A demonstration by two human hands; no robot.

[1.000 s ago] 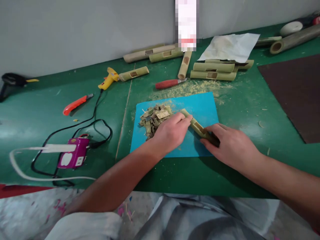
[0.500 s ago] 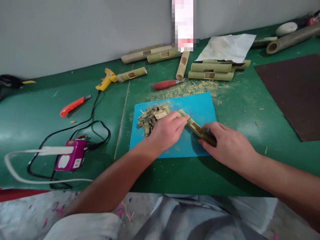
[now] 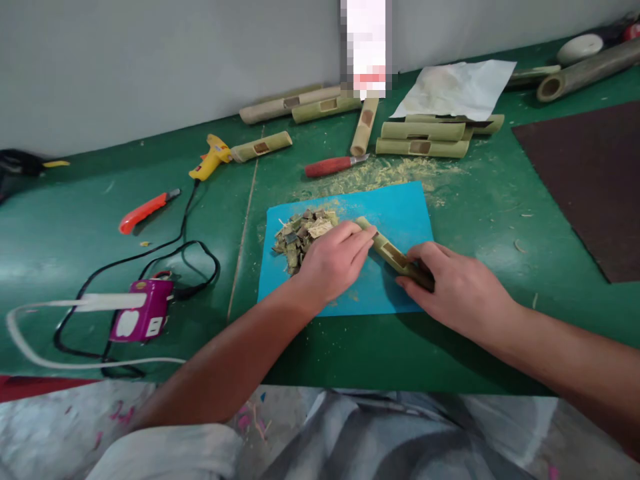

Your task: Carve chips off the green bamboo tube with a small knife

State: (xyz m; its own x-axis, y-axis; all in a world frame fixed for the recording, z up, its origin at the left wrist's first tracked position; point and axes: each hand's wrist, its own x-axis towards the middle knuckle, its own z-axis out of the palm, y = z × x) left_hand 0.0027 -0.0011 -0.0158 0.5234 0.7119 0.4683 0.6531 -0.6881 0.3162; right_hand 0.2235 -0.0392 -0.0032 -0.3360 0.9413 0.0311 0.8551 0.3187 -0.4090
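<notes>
A bamboo tube (image 3: 391, 252) with a rectangular opening cut in its side lies slantwise over a blue sheet (image 3: 350, 303). My left hand (image 3: 337, 260) is closed on its upper left end, fingertips against the rim of the cut. Around the lower right end, my right hand (image 3: 450, 283) is wrapped, thumb on the near side and fingers on the far side. Beside my left hand is a heap of dry bamboo chips (image 3: 299, 239), partly covered by that hand. A red-handled carving knife (image 3: 333, 166) lies beyond the sheet among pale shavings (image 3: 395, 175).
Several cut bamboo tubes (image 3: 423, 148) lie at the back, some under white paper (image 3: 453, 90). To the left are a yellow glue gun (image 3: 213, 159), an orange utility knife (image 3: 147, 213) and a purple power adapter (image 3: 141, 310) with cords. A dark brown board (image 3: 590, 187) lies at right.
Both hands keep their hold on the bamboo tube, which has hardly moved. The whole view has shifted very slightly.
</notes>
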